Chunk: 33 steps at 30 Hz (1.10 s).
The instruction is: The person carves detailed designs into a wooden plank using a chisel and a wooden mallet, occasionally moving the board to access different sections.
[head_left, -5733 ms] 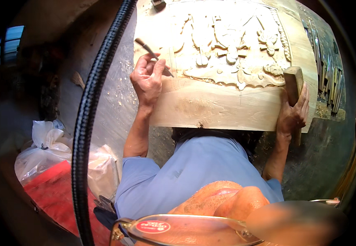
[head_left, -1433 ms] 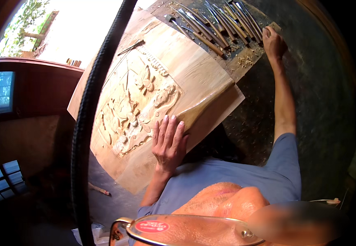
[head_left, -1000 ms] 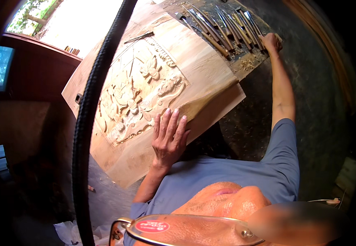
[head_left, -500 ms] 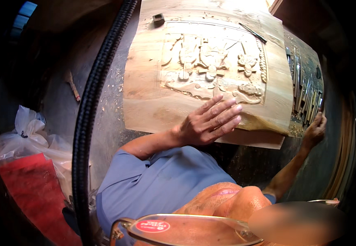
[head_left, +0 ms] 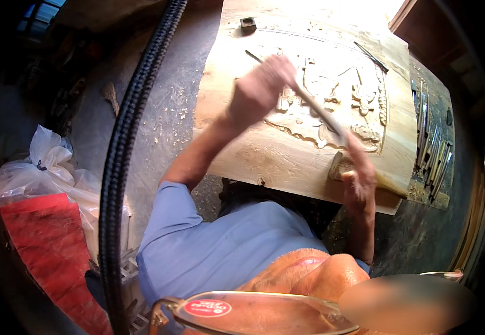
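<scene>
My left hand, blurred by motion, is closed around a long slender carving chisel above the carved panel. The chisel's dark tip points to the upper left, and its other end reaches down to my right hand. That hand is at the panel's near edge, one finger stretched toward the chisel's end and the others curled. Beside its fingers is a short brown wooden piece; whether it is gripped I cannot tell. Raised figures show on the panel, partly hidden by my left hand and the chisel.
A dark square block and a thin dark tool lie on the panel. Several carving tools line the right side. Left are a brush-like object, a clear plastic bag and red material. A black cable crosses the view.
My left hand has risen from the panel's near edge to over the carving and now grips a chisel. My right hand has come left from the row of tools. The view has shifted slightly.
</scene>
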Tool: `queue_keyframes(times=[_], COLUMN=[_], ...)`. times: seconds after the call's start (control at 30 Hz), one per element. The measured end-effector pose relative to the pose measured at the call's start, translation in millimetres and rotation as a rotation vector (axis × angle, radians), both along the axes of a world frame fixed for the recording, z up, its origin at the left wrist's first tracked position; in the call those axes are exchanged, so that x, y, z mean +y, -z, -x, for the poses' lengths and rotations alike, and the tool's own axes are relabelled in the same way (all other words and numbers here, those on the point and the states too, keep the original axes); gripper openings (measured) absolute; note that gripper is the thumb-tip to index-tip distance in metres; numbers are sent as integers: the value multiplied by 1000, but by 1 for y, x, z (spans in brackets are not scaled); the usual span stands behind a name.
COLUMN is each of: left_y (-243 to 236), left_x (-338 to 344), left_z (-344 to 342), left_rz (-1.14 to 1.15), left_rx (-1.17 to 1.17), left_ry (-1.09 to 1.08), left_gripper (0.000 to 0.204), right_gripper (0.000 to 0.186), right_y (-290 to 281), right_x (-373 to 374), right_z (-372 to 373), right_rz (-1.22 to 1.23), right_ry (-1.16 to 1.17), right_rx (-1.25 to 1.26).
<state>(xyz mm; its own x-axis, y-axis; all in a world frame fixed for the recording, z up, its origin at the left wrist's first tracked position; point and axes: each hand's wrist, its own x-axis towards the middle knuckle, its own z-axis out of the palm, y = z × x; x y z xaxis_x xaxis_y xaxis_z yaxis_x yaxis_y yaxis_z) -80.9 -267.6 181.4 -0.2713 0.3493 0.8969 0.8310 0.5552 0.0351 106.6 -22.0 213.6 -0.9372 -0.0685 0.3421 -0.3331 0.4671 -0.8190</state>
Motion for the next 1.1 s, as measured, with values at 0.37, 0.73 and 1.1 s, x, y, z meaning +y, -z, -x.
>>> queue_keyframes(times=[0.37, 0.73, 1.1], left_y=[0, 20, -17], left_x=[-57, -48, -50], left_z=[212, 232, 134], left_rz=[-614, -497, -780], left_rx=[-406, -559, -617], left_ry=[-162, -322, 230], left_gripper=[11, 19, 10], right_gripper=[64, 59, 59], right_y=[47, 54, 64], right_x=[44, 43, 47], right_z=[5, 3, -29], right_rz=[-450, -347, -587], right_ry=[426, 488, 547], right_rx=[154, 200, 246])
